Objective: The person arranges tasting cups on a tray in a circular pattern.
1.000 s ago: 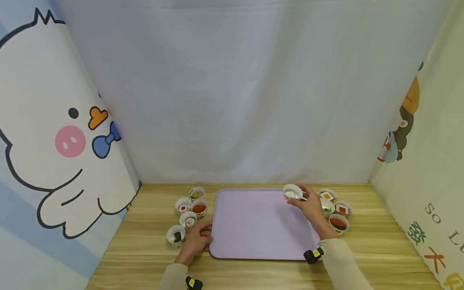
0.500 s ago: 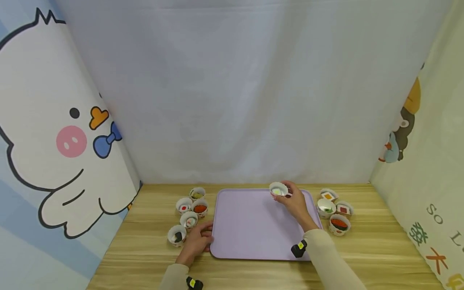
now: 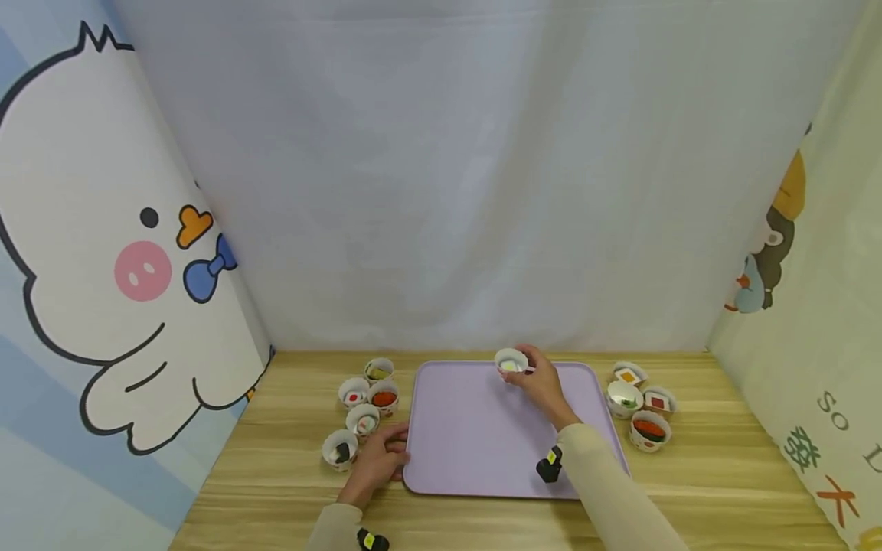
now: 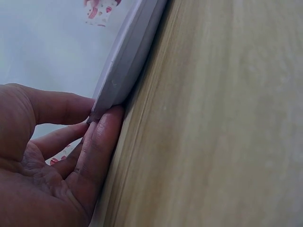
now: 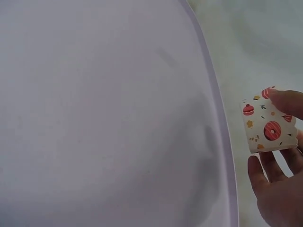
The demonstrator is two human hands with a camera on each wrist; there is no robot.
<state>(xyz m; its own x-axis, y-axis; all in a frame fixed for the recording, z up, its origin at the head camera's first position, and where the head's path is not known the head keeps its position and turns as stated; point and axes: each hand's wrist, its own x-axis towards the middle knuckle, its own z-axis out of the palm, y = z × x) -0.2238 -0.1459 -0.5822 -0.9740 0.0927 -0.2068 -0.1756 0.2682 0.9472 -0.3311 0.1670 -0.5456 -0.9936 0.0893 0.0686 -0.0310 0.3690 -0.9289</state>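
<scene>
R grip (image 3: pixel 540 383) pinches a printed cup (image 5: pixel 270 123), thumb one side, fingers the other; L grip (image 3: pixel 375 463) has thumb & fingertips on the L rim of the tray (image 3: pixel 468 436), seemingly pinching it.

Backdrop (image 3: pixel 413 153): pale cloth, hangs past tray's far side. Surface (image 3: pixel 723 474): wood-grain, under & all round tray. Tray itself: lilac, rounded corners, low rim. Prob. stiff & fairly light, smooth underside might slide if bumped; rim's the place to take hold, either short side.

L of tray, 5 small cups (image 3: pixel 354 422) bunched near its rim; R of tray, 4 more cups (image 3: pixel 644 445), also bunched.

Held cup: white w/ red doughnut print, wavy lip, mouth up. It's off the tray, near tray's far edge, approx. mid-width; exact height can't tell. Looks like paper, so v. light & soft-walled; hard squeeze would likely dent it. Best held at mid-wall, lightly, not by lip, & kept level so contents don't roll out.

Smallest: yellowish piece (image 3: pixel 508 366) in held cup, too small to ID; orange-red piece (image 3: pixel 383 399) in a cup L of tray; red-topped piece (image 3: pixel 650 428) in nearest cup R of tray.
</scene>
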